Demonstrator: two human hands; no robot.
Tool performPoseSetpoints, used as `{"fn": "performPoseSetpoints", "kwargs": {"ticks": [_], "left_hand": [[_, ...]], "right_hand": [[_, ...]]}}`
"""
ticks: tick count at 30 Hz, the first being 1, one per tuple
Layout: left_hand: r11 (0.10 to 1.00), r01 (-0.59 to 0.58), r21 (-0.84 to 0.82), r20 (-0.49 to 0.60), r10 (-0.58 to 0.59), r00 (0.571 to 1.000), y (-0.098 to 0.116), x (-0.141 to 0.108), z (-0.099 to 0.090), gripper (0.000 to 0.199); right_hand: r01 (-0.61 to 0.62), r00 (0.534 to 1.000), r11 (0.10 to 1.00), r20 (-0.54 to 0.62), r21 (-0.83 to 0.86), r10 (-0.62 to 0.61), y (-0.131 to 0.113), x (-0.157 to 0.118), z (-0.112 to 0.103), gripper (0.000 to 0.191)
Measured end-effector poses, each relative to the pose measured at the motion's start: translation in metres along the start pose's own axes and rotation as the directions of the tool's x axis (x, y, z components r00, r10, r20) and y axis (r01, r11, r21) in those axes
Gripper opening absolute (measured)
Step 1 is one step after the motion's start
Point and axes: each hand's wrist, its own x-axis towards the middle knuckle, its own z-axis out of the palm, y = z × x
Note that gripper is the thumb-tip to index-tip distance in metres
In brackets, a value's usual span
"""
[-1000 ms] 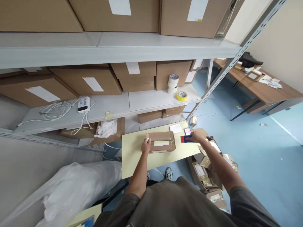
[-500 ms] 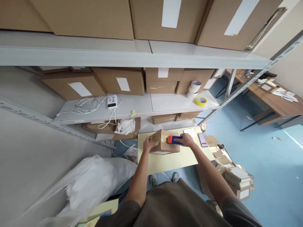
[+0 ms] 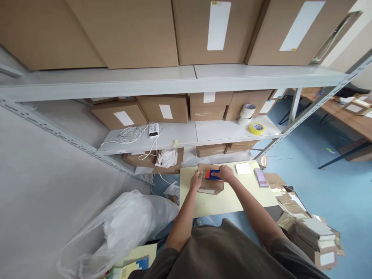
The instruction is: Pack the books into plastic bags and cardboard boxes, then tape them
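A small cardboard box [image 3: 209, 186] rests on the pale yellow tabletop [image 3: 232, 201] in front of me. My left hand [image 3: 197, 180] grips its left end, fingers bent over the edge. In my right hand [image 3: 225, 173] is a blue tape dispenser [image 3: 214, 174] with an orange-red front, held against the top of the box. Its underside and the tape roll are hidden from me. Beyond my right hand lie a white paper [image 3: 243, 168] and a phone [image 3: 261, 178] with a blurred screen.
Metal shelving [image 3: 162, 83] with large cartons [image 3: 139, 31] rises over the table's far side. Tape rolls [image 3: 257, 128] and a power strip [image 3: 154, 130] sit on the middle shelf. A stuffed plastic bag [image 3: 136, 217] bulges at left; flattened cardboard and boxes [image 3: 314, 232] pile up at right.
The box has turned so that its top shows more. My left hand has moved from its left side up to the top edge, and the dispenser stays on the box. My view has shifted.
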Motion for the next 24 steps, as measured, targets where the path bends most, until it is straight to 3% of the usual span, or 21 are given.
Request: {"fn": "performPoseSetpoints", "kwargs": {"ticks": [7,11,15,18,21,24], "left_hand": [[0.997,-0.038,0.070,0.074,0.032,0.997,0.063,-0.013,0.096,0.058],[0.996,-0.052,0.072,0.107,0.044,0.993,0.090,-0.013,0.133,0.055],[0.997,-0.037,0.073,0.102,0.029,0.994,0.097,-0.004,0.141,0.054],[0.997,-0.045,0.056,0.109,0.039,0.993,0.092,0.002,0.138,0.053],[0.998,-0.058,0.012,0.107,0.056,0.993,0.079,0.010,0.128,0.053],[0.994,-0.069,-0.089,0.119,0.079,0.990,0.058,0.023,0.104,0.053]], "right_hand": [[-0.080,0.996,0.996,-0.025,0.038,0.081,0.109,-0.019,-0.018,0.055],[-0.113,0.992,0.989,-0.046,0.093,0.117,0.191,-0.039,-0.026,0.054],[-0.229,0.972,0.967,-0.026,0.116,0.233,0.278,-0.062,-0.030,0.047],[-0.225,0.973,0.965,-0.023,0.132,0.230,0.314,-0.068,-0.027,0.044],[-0.212,0.975,0.964,-0.024,0.162,0.219,0.311,-0.060,-0.019,0.046],[-0.135,0.987,0.969,-0.063,0.208,0.151,0.280,-0.042,-0.006,0.047]]}}
